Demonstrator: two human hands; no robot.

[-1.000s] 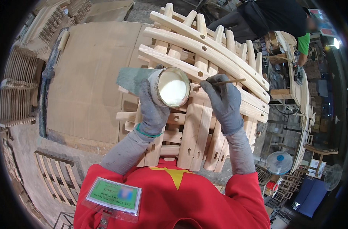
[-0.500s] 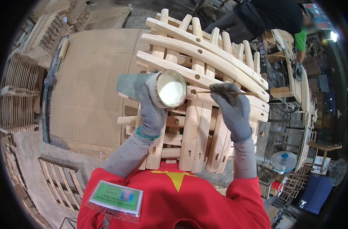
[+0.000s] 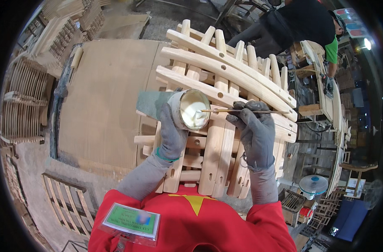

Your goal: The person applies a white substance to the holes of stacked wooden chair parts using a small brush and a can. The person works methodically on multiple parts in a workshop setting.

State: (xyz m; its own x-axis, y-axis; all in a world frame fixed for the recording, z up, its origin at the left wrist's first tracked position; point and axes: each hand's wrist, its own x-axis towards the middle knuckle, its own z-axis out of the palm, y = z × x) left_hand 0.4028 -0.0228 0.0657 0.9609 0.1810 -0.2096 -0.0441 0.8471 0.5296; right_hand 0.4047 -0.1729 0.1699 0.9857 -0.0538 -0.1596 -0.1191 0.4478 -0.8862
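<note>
My gloved left hand (image 3: 173, 133) is wrapped round a round can (image 3: 177, 110) of creamy white glue-like liquid (image 3: 193, 107). A flat grey-green piece (image 3: 151, 103) sticks out to the left, beside the can. In my gloved right hand (image 3: 256, 130) a thin brown stick (image 3: 225, 110) is pinched between the fingers, lying almost level. Its left tip is over the can's mouth and in the white liquid. Below both hands lies a stack of pale wooden slats (image 3: 212, 153), crossed in layers, some with round holes and some with slots near their ends.
Cardboard (image 3: 103, 101) covers a surface left of the stack. Wooden parts are piled at far left, and a slatted frame (image 3: 67, 197) lies on the floor. Another person (image 3: 302, 25) stands at the far right beside a workbench (image 3: 325, 88). A fan (image 3: 313, 185) stands lower right.
The stick has moved left from a hole in a slat into the can's white liquid. My right hand has lowered slightly, and the whole view has shifted a little.
</note>
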